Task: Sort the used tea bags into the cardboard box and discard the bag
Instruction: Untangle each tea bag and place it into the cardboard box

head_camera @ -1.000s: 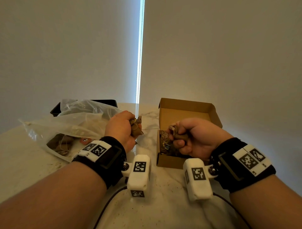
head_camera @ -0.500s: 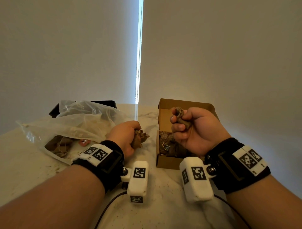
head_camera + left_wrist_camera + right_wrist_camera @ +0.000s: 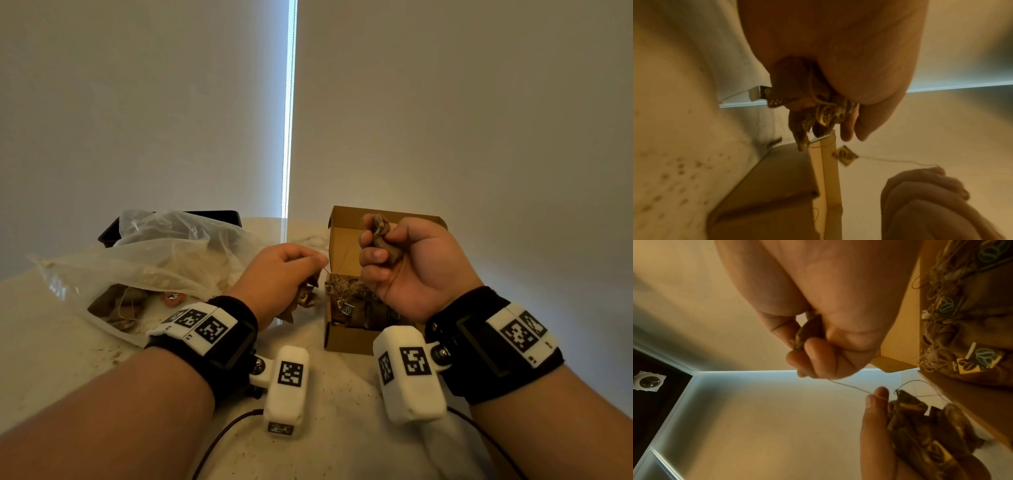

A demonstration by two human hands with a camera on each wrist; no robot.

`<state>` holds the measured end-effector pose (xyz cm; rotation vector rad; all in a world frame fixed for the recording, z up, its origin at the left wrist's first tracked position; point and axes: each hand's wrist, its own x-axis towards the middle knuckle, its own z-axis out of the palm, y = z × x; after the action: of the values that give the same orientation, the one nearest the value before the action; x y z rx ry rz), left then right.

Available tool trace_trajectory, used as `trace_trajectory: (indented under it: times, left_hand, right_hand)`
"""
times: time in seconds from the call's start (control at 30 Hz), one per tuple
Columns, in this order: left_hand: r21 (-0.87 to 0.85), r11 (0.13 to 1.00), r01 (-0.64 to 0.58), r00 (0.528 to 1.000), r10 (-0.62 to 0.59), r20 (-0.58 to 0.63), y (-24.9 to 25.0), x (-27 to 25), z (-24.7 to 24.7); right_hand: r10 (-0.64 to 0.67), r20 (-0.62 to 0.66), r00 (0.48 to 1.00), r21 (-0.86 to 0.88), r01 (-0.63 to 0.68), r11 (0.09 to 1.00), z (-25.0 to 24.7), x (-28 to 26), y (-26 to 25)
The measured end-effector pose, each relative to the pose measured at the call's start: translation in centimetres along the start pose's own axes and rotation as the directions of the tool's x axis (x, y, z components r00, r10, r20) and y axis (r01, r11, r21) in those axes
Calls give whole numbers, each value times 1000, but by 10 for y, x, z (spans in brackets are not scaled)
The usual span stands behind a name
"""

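Observation:
My right hand (image 3: pixel 387 253) is raised over the open cardboard box (image 3: pixel 342 342) and grips a crumpled brown tea bag (image 3: pixel 382 236). Its thin string (image 3: pixel 851 387) runs down toward my left hand (image 3: pixel 291 277), which grips a clump of brown tea bags (image 3: pixel 303 301) just left of the box. In the left wrist view the clump (image 3: pixel 813 110) hangs below the palm and a paper tag (image 3: pixel 844 155) dangles on the string beside the box wall (image 3: pixel 826 178). Several used tea bags (image 3: pixel 356 301) lie inside the box. The clear plastic bag (image 3: pixel 154 260) lies at left with more tea bags (image 3: pixel 120 305) inside.
A black tray (image 3: pixel 109 236) sits behind the plastic bag. Tea crumbs speckle the pale marble table (image 3: pixel 342 428). A dark cable (image 3: pixel 219 442) runs across the table near my left wrist. Pale walls meet in a corner behind the table.
My right hand has lifted its tea bag higher above the box. My left hand has turned palm-down and dropped lower with its clump, closer to the box's left wall.

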<state>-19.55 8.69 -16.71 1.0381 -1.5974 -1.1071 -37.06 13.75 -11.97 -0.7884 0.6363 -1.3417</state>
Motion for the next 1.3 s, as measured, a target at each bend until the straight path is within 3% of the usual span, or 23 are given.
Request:
trace_trajectory:
  times: [0.2,0.43,0.63,1.0,1.17,1.3]
  left_hand:
    - [164,983,-79,973,41,226,1,1,4]
    - [234,952,-197,937,113,332,8,0,8]
    - [305,924,-230,946,138,295,3,2,10]
    - [169,976,-139,969,99,225,2,1,8]
    - [419,863,-283,959,247,138,1,1,4]
    - [256,941,-220,972,188,143,-2,6,5]
  right_hand:
    - [-28,13,1000,36,27,999,4,-1,1]
    - [-32,33,999,35,31,999,6,-2,2]
    - [-55,48,997,50,52,997,4,-1,0]
    - [-65,-61,996,116,71,991,-10,6,-7]
    - [-20,-44,999,28,21,999,-17,5,-15]
    - [-28,-52,998,4,29,1000,-20,4,-20]
